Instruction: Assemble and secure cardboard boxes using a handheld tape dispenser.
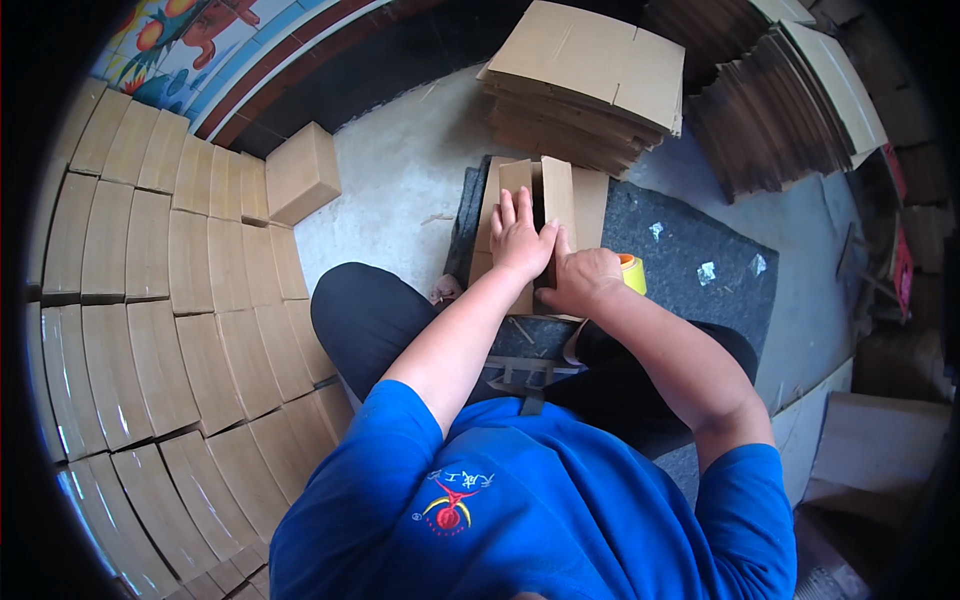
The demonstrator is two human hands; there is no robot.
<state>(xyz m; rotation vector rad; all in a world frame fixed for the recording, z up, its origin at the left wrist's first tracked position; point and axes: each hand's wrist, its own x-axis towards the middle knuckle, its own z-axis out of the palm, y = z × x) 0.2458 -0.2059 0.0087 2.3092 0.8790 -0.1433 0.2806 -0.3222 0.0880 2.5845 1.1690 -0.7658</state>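
Two bare hands work at a cardboard box [558, 195] on the dark mat [690, 245], near centre: the left hand [519, 244] lies flat, fingers extended, gripping nothing; the right hand [586, 278] bears on the right flap, any pinch being indiscernible. A yellow tape roll [634, 276] sits just right; flattened cartons [590, 70] are stacked beyond.
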